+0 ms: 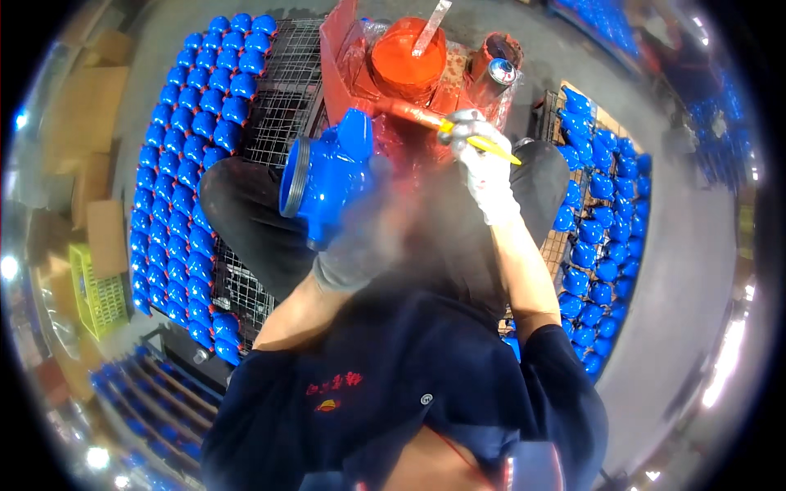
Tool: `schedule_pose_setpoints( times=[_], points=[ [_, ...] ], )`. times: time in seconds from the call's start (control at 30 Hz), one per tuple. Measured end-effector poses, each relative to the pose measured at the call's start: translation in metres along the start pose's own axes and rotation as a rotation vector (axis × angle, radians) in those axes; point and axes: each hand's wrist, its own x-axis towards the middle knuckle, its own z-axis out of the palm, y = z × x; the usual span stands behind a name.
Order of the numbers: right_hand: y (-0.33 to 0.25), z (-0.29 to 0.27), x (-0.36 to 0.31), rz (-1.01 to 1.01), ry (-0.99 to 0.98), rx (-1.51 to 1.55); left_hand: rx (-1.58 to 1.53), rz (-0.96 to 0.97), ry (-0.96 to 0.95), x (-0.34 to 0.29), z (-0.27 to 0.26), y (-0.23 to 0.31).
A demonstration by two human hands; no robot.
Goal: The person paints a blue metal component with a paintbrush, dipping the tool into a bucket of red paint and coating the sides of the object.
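A glossy blue cast pipe fitting [332,176] with a threaded round mouth facing left is gripped from below by my left hand [356,254], in a grey glove. A dark blur hides part of that hand's fingers. My right hand [479,155], in a white glove, is closed around a yellow-handled paintbrush [494,148]. The brush's red-coated head points left and meets or nearly meets the top of the fitting. Just beyond stands a pot of orange-red paint [401,69] with a flat stick [431,27] in it.
Blue castings with red edges [184,188] stand in rows on a wire rack [282,90] at left. More blue castings [594,221] fill racks at right. A spray can [500,72] sits by a red-stained container. A yellow-green crate [100,290] and cardboard boxes [106,237] stand far left.
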Motion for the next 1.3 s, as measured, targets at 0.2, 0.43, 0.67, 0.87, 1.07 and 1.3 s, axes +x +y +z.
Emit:
schedule_pose_setpoints(
  times=[0.2, 0.43, 0.67, 0.87, 1.07, 1.3],
  points=[
    [-0.056, -0.010, 0.028, -0.005, 0.135, -0.323, 0.881, 0.340, 0.477, -0.016, 0.046, 0.027],
    [-0.117, 0.035, 0.075, 0.138, -0.143, -0.629, 2.746, 0.282, 0.604, -0.006, 0.051, 0.021],
    [-0.131, 0.045, 0.093, 0.486, -0.527, -0.792, 3.052, 0.140, 0.521, -0.001, 0.052, 0.001],
    [-0.142, 0.039, 0.080, 0.464, -0.601, -0.741, 2.859, 0.133, 0.624, -0.009, 0.044, 0.013],
    [-0.110, 0.014, 0.045, 0.101, -0.447, -0.658, 2.102, 0.141, 0.861, -0.013, 0.040, 0.029],
    [-0.076, -0.015, 0.021, -0.100, -0.329, -0.416, 1.520, 0.220, 0.802, -0.012, 0.053, 0.024]
  ],
)
